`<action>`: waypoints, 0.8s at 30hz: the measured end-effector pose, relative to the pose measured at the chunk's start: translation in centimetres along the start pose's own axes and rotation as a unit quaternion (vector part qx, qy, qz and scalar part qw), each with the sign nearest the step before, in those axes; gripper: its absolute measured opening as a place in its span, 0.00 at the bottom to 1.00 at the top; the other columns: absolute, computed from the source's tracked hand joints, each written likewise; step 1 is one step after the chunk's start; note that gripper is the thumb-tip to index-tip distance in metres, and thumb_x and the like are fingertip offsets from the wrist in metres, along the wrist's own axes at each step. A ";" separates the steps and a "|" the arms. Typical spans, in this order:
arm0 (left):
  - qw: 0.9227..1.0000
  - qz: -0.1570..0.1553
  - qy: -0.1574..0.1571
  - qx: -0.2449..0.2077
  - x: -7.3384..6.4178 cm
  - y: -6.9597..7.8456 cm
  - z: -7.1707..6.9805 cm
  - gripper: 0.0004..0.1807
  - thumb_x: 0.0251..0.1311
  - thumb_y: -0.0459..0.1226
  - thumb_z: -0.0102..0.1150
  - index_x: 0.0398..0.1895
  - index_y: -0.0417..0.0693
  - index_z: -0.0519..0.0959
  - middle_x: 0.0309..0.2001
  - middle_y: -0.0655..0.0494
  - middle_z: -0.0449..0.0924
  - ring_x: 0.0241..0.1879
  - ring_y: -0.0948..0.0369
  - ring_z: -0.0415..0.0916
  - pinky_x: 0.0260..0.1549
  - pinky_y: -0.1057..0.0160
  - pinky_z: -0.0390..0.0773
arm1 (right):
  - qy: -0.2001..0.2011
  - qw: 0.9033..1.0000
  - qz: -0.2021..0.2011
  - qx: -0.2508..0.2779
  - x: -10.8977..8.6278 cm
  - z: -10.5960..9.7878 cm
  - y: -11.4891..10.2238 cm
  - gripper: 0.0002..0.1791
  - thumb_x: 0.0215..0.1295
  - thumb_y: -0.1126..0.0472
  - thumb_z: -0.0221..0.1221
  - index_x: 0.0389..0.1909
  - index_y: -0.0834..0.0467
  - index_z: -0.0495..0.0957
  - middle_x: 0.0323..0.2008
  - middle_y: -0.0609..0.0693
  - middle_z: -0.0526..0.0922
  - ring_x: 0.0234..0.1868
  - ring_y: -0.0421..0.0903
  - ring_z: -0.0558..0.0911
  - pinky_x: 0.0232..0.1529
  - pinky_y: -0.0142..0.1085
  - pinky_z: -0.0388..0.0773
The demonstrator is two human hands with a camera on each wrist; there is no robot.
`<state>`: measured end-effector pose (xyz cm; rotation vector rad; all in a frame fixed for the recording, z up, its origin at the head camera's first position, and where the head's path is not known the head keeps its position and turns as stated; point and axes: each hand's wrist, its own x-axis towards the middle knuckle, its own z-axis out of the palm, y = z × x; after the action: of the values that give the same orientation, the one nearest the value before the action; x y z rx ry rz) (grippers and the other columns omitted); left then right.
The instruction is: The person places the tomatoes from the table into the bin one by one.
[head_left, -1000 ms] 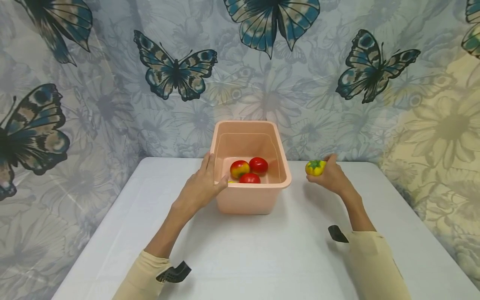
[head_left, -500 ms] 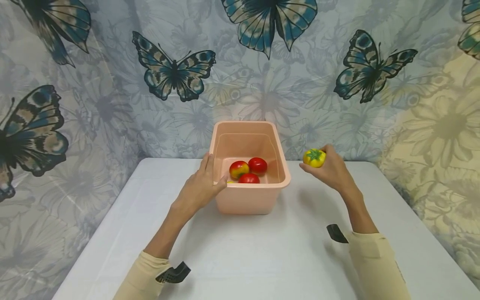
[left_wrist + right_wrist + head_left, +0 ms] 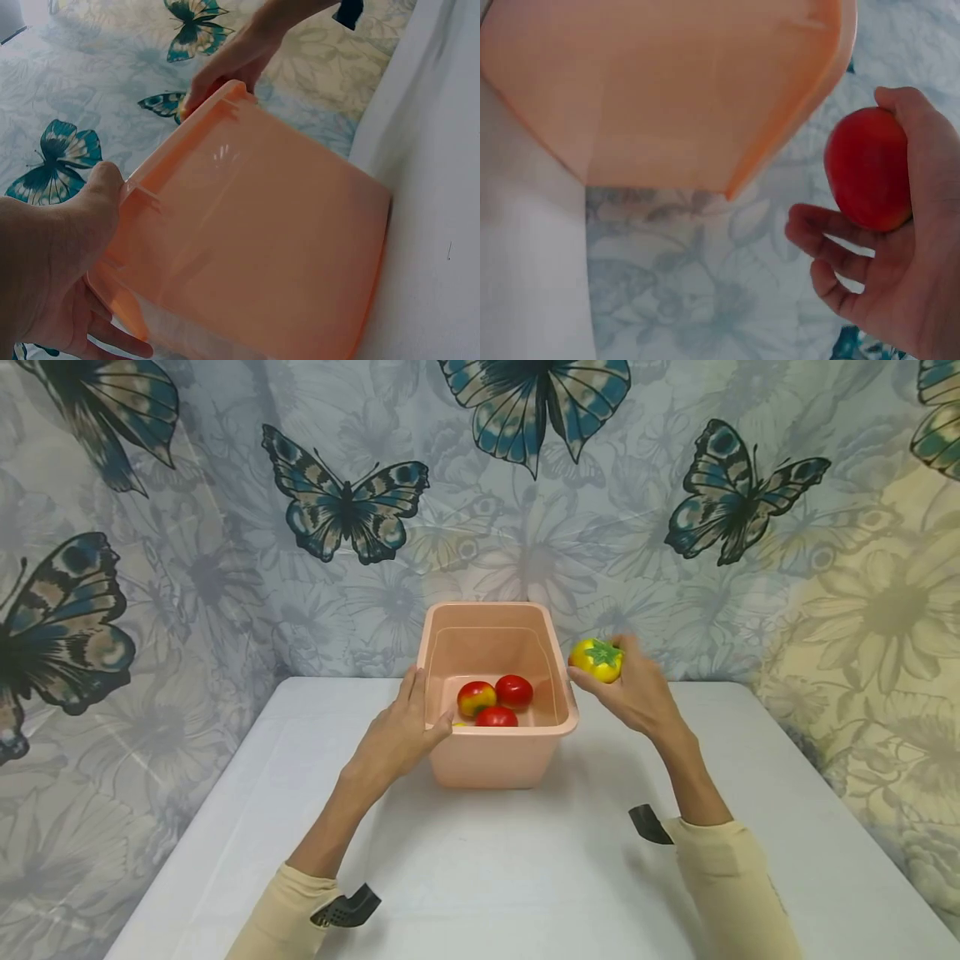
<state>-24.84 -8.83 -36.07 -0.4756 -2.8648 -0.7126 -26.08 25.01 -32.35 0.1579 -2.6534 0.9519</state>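
A peach-coloured plastic bin stands on the white table. My left hand holds its near left corner, thumb at the front rim and fingers along the left side. My right hand grips a yellow-and-red round fruit with a green leafy top, raised just beside the bin's right rim. From the right wrist view, the fruit's red side shows, with the thumb against it. Inside the bin lie a red-and-yellow fruit, a red fruit and another red one. A sliver of yellow shows behind the front rim.
The white table reaches back to a wall covering printed with butterflies and flowers. The bin stands near the table's back edge. A black strap end hangs from each sleeve.
My right hand has lifted the yellow-and-red fruit and carried it left, close to the bin's right rim. My left hand stays on the bin, which has not moved.
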 end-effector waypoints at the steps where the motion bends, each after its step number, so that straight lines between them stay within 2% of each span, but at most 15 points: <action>1: 1.000 -0.001 -0.001 0.000 0.0 0.0 0.0 0.49 0.65 0.66 0.34 0.78 0.43 0.44 0.79 0.47 0.42 0.53 0.41 0.79 0.52 0.46 0.79 | 0.002 1.000 -0.005 0.002 0.1 0.2 -0.4 0.42 0.57 0.32 0.60 0.59 0.59 0.61 0.40 0.58 0.78 0.36 0.52 0.78 0.34 0.35 0.77; 4: 1.000 -0.003 -0.002 -0.001 0.0 -0.1 0.0 0.49 0.65 0.66 0.34 0.78 0.44 0.44 0.79 0.47 0.41 0.54 0.41 0.79 0.53 0.46 0.79 | 0.009 0.999 -0.030 0.012 0.5 1.0 -1.5 0.41 0.56 0.33 0.61 0.59 0.58 0.62 0.41 0.56 0.78 0.37 0.51 0.78 0.35 0.37 0.78; 9: 1.000 -0.003 -0.004 -0.001 0.0 -0.1 0.0 0.48 0.66 0.65 0.35 0.78 0.44 0.43 0.79 0.47 0.41 0.53 0.42 0.79 0.52 0.46 0.79 | 0.008 0.996 -0.091 0.022 1.4 2.7 -3.2 0.40 0.56 0.37 0.65 0.59 0.61 0.65 0.48 0.56 0.75 0.45 0.51 0.75 0.42 0.43 0.79; 11: 1.000 -0.001 -0.002 0.001 0.1 -0.1 0.0 0.48 0.66 0.65 0.35 0.78 0.44 0.43 0.79 0.47 0.41 0.52 0.42 0.80 0.51 0.46 0.80 | 0.005 0.994 -0.109 -0.003 1.8 3.4 -3.7 0.41 0.56 0.37 0.65 0.60 0.62 0.67 0.51 0.57 0.75 0.49 0.53 0.73 0.47 0.47 0.77; 14: 1.000 0.000 0.000 -0.003 0.2 -0.1 0.1 0.48 0.66 0.63 0.37 0.78 0.43 0.43 0.79 0.47 0.42 0.52 0.42 0.80 0.51 0.46 0.80 | -0.005 0.989 -0.130 -0.071 2.1 4.3 -4.1 0.43 0.56 0.36 0.64 0.62 0.63 0.70 0.56 0.61 0.74 0.54 0.59 0.71 0.54 0.55 0.70; 17: 1.000 -0.001 0.000 -0.009 0.2 0.0 0.2 0.47 0.66 0.62 0.39 0.78 0.43 0.44 0.79 0.47 0.43 0.54 0.42 0.79 0.52 0.46 0.80 | -0.017 0.983 -0.139 -0.120 2.1 5.1 -4.0 0.42 0.58 0.37 0.63 0.66 0.61 0.69 0.56 0.64 0.73 0.55 0.63 0.70 0.54 0.59 0.68; 20: 1.000 0.001 -0.001 -0.007 0.1 0.1 0.2 0.47 0.66 0.62 0.39 0.78 0.43 0.44 0.79 0.47 0.43 0.55 0.42 0.78 0.53 0.45 0.79 | -0.021 0.981 -0.141 -0.128 2.0 5.5 -3.9 0.39 0.62 0.42 0.62 0.69 0.59 0.66 0.55 0.65 0.73 0.55 0.64 0.70 0.53 0.59 0.69; 24: 1.000 0.002 0.001 0.003 0.1 0.1 0.1 0.47 0.66 0.62 0.39 0.78 0.42 0.44 0.79 0.46 0.43 0.54 0.41 0.79 0.51 0.46 0.80 | -0.012 0.982 -0.144 -0.118 2.0 5.6 -3.7 0.35 0.65 0.45 0.60 0.66 0.61 0.69 0.55 0.64 0.73 0.55 0.64 0.70 0.53 0.58 0.70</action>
<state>-24.86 -8.71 -36.06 -0.4788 -2.8626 -0.7034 -28.63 18.59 -33.52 0.4834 -2.6429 0.5422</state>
